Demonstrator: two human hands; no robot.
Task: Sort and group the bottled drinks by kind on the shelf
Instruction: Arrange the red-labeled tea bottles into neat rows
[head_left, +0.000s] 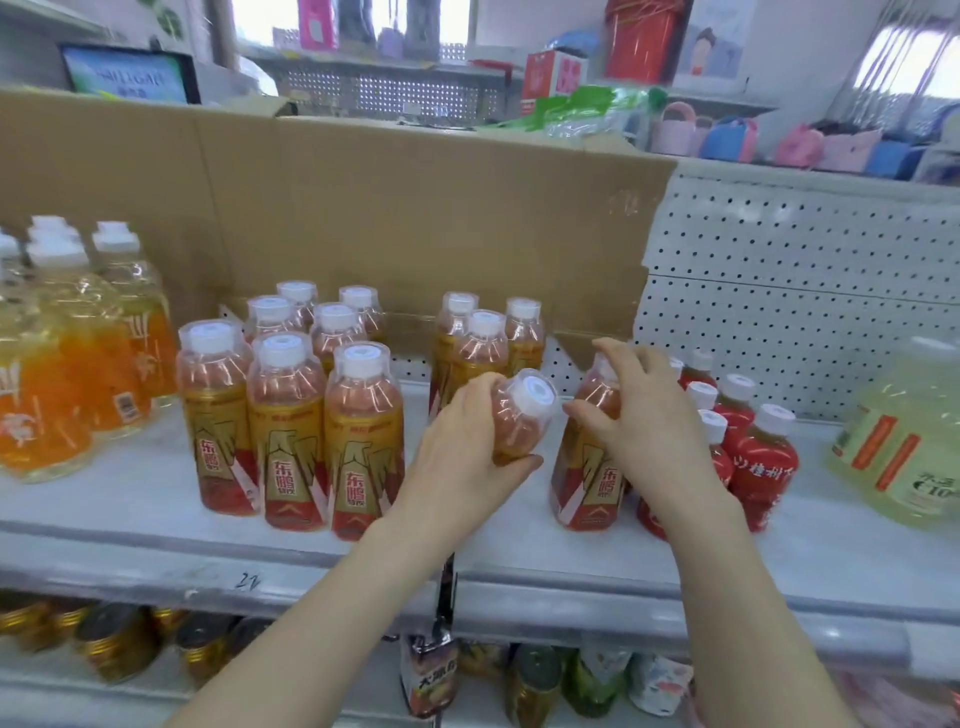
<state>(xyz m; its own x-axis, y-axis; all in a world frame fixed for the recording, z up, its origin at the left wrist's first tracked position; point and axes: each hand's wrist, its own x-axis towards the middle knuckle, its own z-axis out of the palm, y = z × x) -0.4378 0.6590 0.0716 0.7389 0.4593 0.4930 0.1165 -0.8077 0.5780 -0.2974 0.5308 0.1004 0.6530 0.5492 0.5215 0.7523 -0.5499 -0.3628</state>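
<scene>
My left hand (470, 447) grips a gold-labelled drink bottle (522, 415) with a white cap, tilted toward me above the white shelf (156, 499). My right hand (644, 415) holds the top of another gold-labelled bottle (592, 478) that stands upright on the shelf. Left of my hands stands a group of several gold-labelled bottles (291, 415). Three more gold bottles (483, 343) stand behind my left hand. Red-labelled bottles (753, 447) cluster just right of my right hand.
Orange drink bottles (67, 374) fill the shelf's left end. A large pale yellow bottle (904, 441) stands at the far right. A cardboard sheet (363, 208) and white pegboard (779, 291) back the shelf. Cans and jars (119, 639) sit on the lower shelf.
</scene>
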